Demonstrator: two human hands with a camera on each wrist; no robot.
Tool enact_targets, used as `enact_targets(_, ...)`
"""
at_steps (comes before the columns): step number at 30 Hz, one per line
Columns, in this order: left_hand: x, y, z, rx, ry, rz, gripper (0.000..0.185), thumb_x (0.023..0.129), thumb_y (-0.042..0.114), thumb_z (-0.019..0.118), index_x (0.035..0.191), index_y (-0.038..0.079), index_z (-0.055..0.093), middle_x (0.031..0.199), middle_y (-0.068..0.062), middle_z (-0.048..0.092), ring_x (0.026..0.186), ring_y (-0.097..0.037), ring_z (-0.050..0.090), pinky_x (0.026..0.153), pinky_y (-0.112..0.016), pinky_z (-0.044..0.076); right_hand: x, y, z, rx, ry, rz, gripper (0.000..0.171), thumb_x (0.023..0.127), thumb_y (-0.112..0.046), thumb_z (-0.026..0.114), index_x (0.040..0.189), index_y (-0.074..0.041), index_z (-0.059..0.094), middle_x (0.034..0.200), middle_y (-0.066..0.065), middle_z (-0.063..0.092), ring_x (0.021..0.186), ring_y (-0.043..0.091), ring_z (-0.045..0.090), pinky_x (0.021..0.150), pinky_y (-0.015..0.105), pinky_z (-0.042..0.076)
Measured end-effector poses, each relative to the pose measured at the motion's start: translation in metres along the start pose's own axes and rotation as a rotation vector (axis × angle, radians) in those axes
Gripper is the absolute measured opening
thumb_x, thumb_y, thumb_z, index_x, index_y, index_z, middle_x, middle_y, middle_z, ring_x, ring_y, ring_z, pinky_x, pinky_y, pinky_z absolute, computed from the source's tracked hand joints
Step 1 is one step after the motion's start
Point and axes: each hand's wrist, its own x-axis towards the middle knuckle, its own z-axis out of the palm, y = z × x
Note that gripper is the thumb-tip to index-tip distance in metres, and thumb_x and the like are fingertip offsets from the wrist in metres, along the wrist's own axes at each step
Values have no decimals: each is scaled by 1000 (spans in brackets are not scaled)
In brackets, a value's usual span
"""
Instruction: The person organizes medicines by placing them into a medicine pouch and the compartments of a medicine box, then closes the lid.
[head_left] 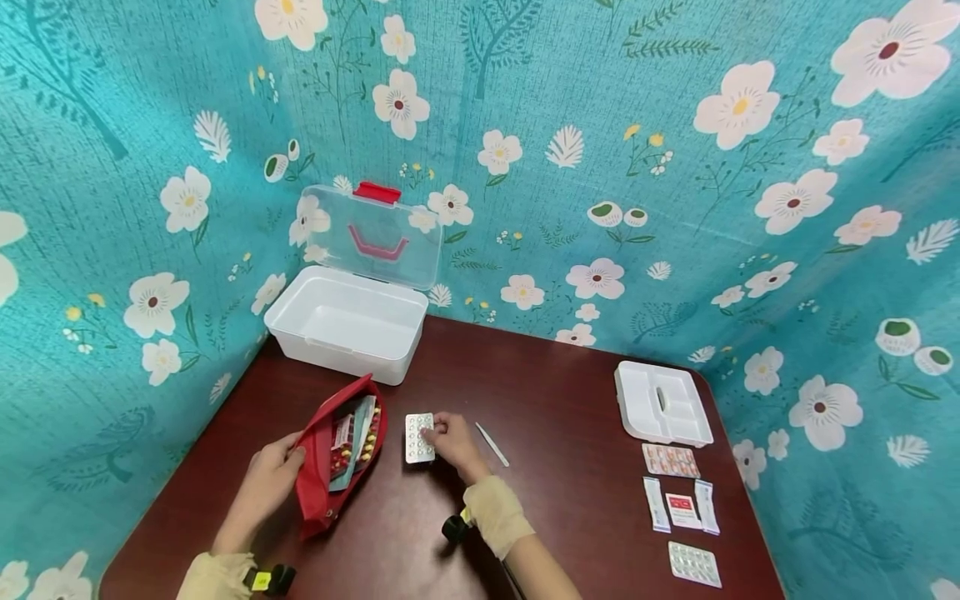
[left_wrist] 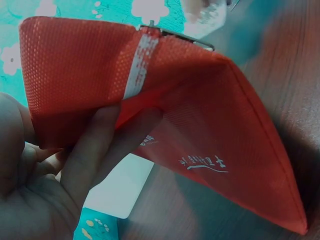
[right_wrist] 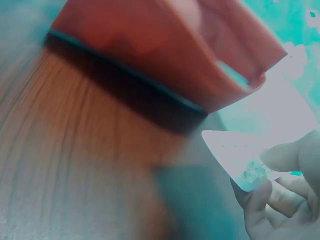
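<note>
Partly hidden: the contents of the red pouch [head_left: 330, 467] show only as edges of blister strips and cards at its open mouth in the head view; the wrist views are blurred and show none of them. Left hand [head_left: 272, 479] grips the pouch's left side, fingers curled against the red fabric [left_wrist: 95, 150]; the thumb is out of sight behind the pouch. Right hand [head_left: 450, 440] pinches a white blister pack [head_left: 419, 437] at its right edge, fingertips [right_wrist: 280, 157] curled onto it. The right wrist view is too blurred to make out the pills.

Blister pack lies flat on the dark wood table [head_left: 555, 400], just right of the pouch mouth, long axis running away from the person toward the white storage box [head_left: 347, 321]. Pouch long axis runs the same way, slightly tilted right, mouth facing the pack. Tweezers [head_left: 491, 443] lie just right of the right hand, angled.

White tray [head_left: 662, 404] and several more packs [head_left: 678, 483] sit well apart at the table's right edge.
</note>
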Motion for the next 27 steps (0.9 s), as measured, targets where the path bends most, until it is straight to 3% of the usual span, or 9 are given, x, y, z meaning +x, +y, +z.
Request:
enact_targets(4, 0, -1, 0, 2, -1, -7, 44, 102, 10, 41, 142, -9, 47, 104, -20, 69, 76, -17, 59, 60, -25, 45, -1, -17, -1, 7, 8, -11, 13, 86, -2, 68, 93, 9, 66, 64, -3, 54, 58, 5, 50, 55, 19, 43)
enact_targets(12, 0, 1, 0, 24, 8, 12, 43, 104, 12, 41, 141, -9, 47, 108, -22, 69, 82, -18, 60, 64, -26, 45, -14, -58, 14, -187, -34, -157, 39, 82, -5, 73, 121, -2, 66, 65, 11, 67, 52, 1, 48, 54, 17, 39)
enact_targets(20, -1, -1, 2, 16, 28, 23, 42, 104, 12, 42, 140, -8, 49, 104, -21, 70, 79, -16, 59, 62, -25, 44, -18, -70, 38, -334, -62, -230, 32, 81, -10, 74, 111, -6, 68, 68, 3, 71, 55, -4, 49, 55, 14, 40)
enact_targets(27, 1, -2, 4, -10, 22, -1, 43, 103, 12, 41, 141, -5, 49, 103, -19, 70, 77, -17, 58, 61, -26, 44, -22, -77, 54, -409, -72, -264, 29, 80, -11, 77, 104, -6, 63, 70, -2, 63, 59, -1, 46, 56, 15, 40)
